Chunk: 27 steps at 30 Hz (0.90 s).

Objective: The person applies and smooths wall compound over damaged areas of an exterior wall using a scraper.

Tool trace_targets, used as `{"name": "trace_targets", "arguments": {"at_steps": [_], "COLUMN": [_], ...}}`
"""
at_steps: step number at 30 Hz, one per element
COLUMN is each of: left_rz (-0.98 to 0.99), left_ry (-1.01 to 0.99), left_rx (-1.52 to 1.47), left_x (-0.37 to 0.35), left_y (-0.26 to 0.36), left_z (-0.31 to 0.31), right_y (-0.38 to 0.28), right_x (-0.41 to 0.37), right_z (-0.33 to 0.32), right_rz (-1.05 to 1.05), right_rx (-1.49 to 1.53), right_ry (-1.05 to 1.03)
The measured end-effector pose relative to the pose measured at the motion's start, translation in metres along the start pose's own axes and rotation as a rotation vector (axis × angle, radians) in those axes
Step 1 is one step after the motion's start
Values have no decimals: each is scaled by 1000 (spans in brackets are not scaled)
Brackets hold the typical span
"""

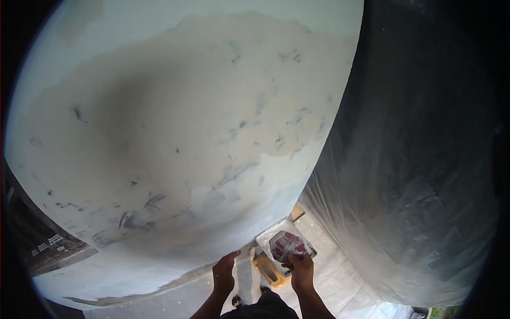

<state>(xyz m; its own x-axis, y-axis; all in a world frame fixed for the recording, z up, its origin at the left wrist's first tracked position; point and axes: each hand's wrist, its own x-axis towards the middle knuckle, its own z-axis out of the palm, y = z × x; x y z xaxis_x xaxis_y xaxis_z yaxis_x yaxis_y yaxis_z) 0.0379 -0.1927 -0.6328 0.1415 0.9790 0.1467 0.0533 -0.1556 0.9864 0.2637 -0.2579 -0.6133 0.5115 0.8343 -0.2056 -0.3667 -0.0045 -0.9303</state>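
Note:
My right hand [301,268] is closed round a red-and-grey, flat-sided block [287,245] smeared with white dust or paste, possibly a sanding block. Near the lower edge of a large curved panel [175,117], my left hand [226,271] is held sideways with its fingers stretched out and nothing in it. Beige filler covers much of the pale panel, broken by dark scuffs and patches. Below the block sits a pale, square-topped item [271,232], partly hidden by my right hand and the block.
A yellow-orange piece with a slot [270,271] stands by my feet. Clear plastic sheeting [404,212] drapes over a dark surface on the right. Pale sheeting [340,266] covers the floor, and a dark dusty recess [48,239] borders the panel at left.

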Motion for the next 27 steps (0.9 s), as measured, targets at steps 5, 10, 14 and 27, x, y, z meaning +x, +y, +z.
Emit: {"name": "trace_targets", "arguments": {"at_steps": [5, 10, 14, 27], "left_rz": [-222, -330, -471, -964], "left_ry": [19, 3, 39, 308], "left_rx": [-266, -309, -298, -383], "left_x": [-22, -26, -32, -43], "left_y": [-9, -37, -81, -287], "left_z": [20, 54, 104, 208], "right_y": [-1, 4, 31, 198], "right_x": [-14, 15, 53, 196], "right_z": [-47, -89, -143, -225], "right_rz": [8, 93, 132, 127], "right_rx": [23, -27, -142, -874], "right_ry": [55, 81, 61, -142]}}
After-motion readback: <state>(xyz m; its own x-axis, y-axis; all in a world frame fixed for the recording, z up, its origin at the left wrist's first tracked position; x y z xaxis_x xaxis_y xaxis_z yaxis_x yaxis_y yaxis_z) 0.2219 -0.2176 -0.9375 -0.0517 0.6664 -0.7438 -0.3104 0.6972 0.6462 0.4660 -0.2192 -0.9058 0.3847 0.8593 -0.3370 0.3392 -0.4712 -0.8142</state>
